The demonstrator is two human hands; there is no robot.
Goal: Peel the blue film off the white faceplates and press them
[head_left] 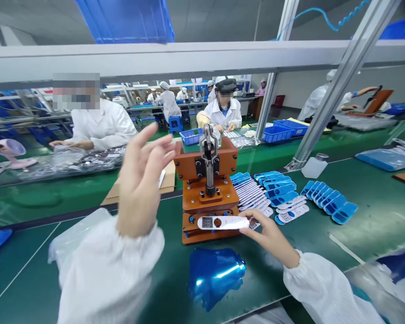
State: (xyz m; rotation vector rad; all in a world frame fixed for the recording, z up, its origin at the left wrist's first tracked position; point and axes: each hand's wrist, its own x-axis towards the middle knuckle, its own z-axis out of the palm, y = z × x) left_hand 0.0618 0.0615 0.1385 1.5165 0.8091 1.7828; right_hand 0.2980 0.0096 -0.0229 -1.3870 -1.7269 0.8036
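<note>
My left hand [140,180] is raised to the left of a brown press fixture [211,198], its fingers loosely spread and nothing in them. The fixture carries a metal toggle clamp [209,166] with an upright lever. Pinched at its right end in my right hand [268,234] is a long white faceplate [234,222] with a dark display window and a round hole. It lies level in front of the fixture's lower plate; whether the two touch, I cannot tell. Crumpled blue film [216,274] lies on the green table [168,279] just below.
Rows of white faceplates [254,195] and blue-filmed pieces [330,200] lie right of the fixture. A white bottle [315,165] stands behind them. A transparent plastic bag [77,236] is at left. Co-workers [224,110] sit beyond the overhead shelf [189,58] and its metal post [344,81].
</note>
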